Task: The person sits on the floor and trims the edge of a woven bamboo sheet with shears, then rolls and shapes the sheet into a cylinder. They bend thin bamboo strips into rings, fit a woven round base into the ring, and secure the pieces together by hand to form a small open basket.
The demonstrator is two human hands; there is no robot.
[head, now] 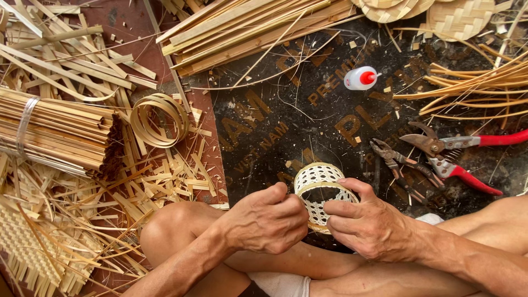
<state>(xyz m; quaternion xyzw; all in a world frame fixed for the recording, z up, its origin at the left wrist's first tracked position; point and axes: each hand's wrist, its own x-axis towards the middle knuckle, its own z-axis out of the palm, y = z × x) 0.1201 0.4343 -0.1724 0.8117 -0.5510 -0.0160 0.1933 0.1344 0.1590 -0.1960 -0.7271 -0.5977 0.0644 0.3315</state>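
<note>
A small round woven bamboo basket (318,184) with an open lattice wall sits between my two hands, above my crossed legs. My left hand (269,220) grips its left side, fingers curled at the rim. My right hand (366,223) holds its right side, with the thumb lying across the pale rim band. The lower part of the basket is hidden behind my fingers.
Red-handled pruning shears (462,144) and dark pliers (399,165) lie to the right on a black board (264,110). A white glue bottle with a red cap (361,78) lies further back. Bundled bamboo strips (55,132), a coiled strip ring (159,118), long slats (247,27) and woven discs (456,16) surround it.
</note>
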